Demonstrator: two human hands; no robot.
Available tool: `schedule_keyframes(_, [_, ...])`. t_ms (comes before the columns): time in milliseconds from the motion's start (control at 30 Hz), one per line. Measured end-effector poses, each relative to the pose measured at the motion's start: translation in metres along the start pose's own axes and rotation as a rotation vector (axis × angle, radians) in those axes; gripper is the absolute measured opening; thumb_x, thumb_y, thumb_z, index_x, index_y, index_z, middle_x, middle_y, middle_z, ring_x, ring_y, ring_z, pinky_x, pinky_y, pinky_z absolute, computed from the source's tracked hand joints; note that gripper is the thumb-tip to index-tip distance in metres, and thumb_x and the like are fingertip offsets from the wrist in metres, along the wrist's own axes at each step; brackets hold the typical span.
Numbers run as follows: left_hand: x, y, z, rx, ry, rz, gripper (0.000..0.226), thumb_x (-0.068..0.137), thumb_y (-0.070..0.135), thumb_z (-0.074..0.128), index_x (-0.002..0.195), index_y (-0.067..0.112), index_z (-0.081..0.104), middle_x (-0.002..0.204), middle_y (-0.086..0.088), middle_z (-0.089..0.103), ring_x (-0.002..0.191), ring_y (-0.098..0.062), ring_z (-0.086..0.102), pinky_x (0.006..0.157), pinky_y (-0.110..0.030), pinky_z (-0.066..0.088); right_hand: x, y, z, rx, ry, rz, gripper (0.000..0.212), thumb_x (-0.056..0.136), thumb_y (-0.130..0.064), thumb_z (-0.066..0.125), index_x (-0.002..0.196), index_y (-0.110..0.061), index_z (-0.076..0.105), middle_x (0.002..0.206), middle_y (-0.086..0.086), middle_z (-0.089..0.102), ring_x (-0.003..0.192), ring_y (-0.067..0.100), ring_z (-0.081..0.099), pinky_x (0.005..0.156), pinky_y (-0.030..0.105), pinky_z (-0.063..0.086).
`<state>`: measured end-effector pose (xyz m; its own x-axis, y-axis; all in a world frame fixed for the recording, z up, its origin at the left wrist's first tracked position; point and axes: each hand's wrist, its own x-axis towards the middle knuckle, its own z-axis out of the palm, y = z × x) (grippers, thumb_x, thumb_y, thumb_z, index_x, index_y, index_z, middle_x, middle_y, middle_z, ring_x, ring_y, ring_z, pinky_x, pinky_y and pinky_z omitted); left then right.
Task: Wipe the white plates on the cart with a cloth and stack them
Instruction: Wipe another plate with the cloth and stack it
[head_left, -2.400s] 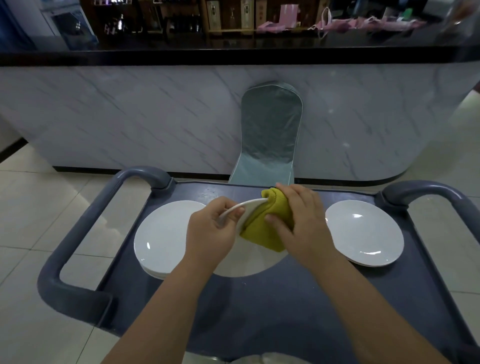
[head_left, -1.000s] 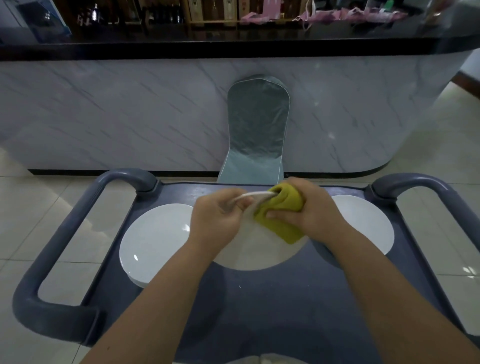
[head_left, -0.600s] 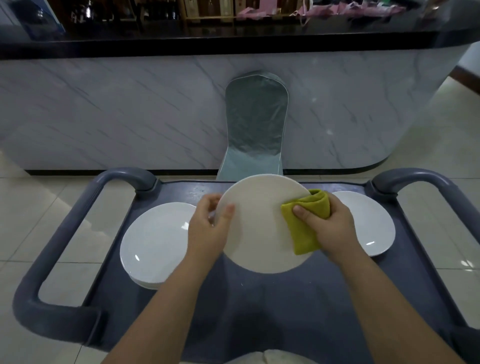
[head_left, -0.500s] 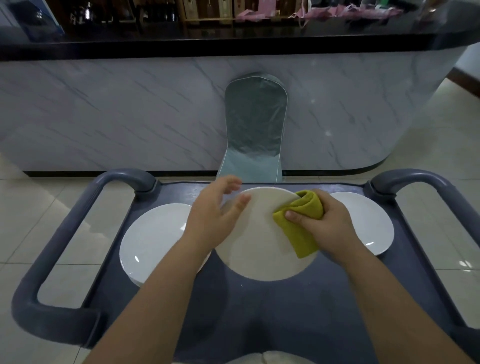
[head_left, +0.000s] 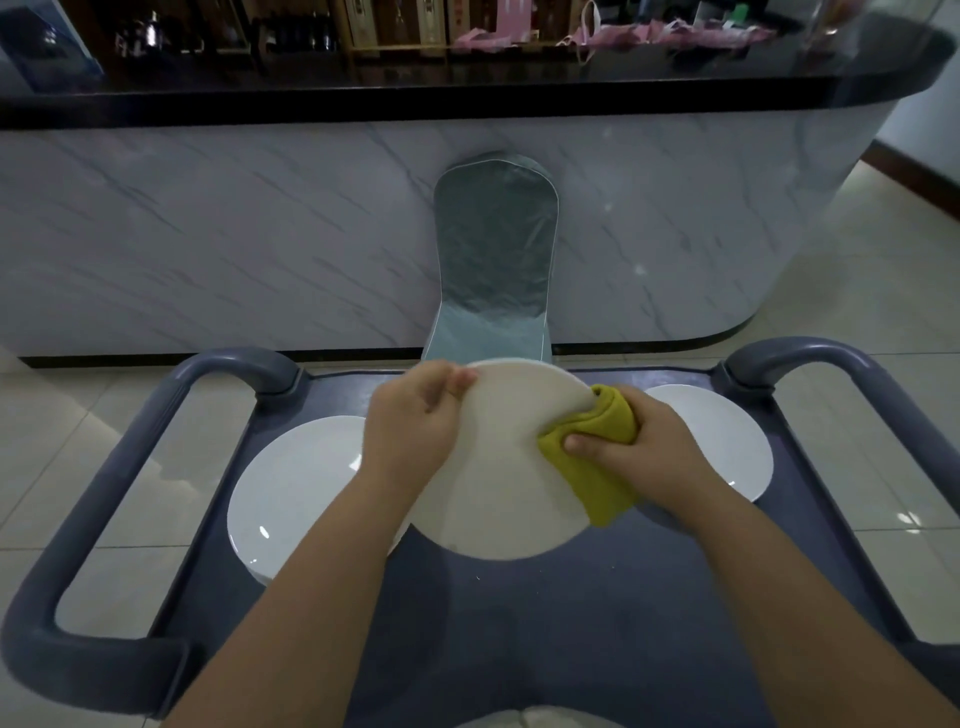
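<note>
Held plate is up off the cart, tilted, broad face toward the camera, over the middle of the deck between both hands. Left hand pinches its upper-left rim, fingers curled round the edge. Right hand is clamped on the yellow-green cloth, which is folded over the plate's right rim, thumb pressing the cloth onto the near face; fingers behind are hidden. Step in hand looks like wiping rim and face, not yet stacked

Key relation: left pile lies flat on the deck just below and left of the left hand, partly under the held plate's edge; looks like more than one plate, can't be sure. Right plate lies flat on the right, partly hidden by right hand and cloth. Likely set-down is the left pile, left hand nearer, and the plate needs levelling first; which side is the done stack is a guess

Surface: dark blue-grey cart deck with a raised lip and a looped grey handle at each side. Room: covered chair just beyond the cart, marble-fronted bar behind it, pale tiled floor
</note>
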<state>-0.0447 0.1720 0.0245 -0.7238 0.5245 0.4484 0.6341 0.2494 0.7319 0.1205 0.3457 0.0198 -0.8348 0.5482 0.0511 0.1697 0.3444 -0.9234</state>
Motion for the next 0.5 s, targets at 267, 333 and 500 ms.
schedule_keyframes(267, [-0.013,0.008,0.014,0.202,-0.12,0.193,0.038,0.087,0.048,0.047,0.076,0.02,0.07,0.063,0.004,0.062,0.06,-0.016,0.055,0.056,-0.026,0.043,0.009,-0.017,0.025,-0.162,-0.047,-0.122,0.039,0.06,-0.054,0.084,0.088,-0.044,0.06,0.088,-0.016,0.065,0.084,0.002,0.06,0.074,0.025,0.05])
schedule_keyframes(333, [-0.008,-0.001,0.002,0.013,0.025,0.0,0.029,0.088,0.046,0.05,0.079,0.027,0.07,0.071,0.008,0.066,0.066,-0.006,0.056,0.063,-0.023,0.043,0.007,-0.009,0.019,0.058,0.053,-0.001,0.041,0.061,-0.038,0.089,0.092,-0.041,0.063,0.089,-0.017,0.069,0.086,-0.001,0.062,0.078,0.024,0.052])
schedule_keyframes(500, [-0.013,0.001,0.006,0.128,-0.01,0.107,0.032,0.09,0.046,0.05,0.078,0.022,0.068,0.065,0.006,0.062,0.062,-0.012,0.054,0.058,-0.026,0.042,0.007,-0.005,0.019,-0.147,0.003,-0.038,0.04,0.063,-0.041,0.089,0.091,-0.039,0.061,0.089,-0.015,0.066,0.086,0.005,0.061,0.077,0.031,0.05])
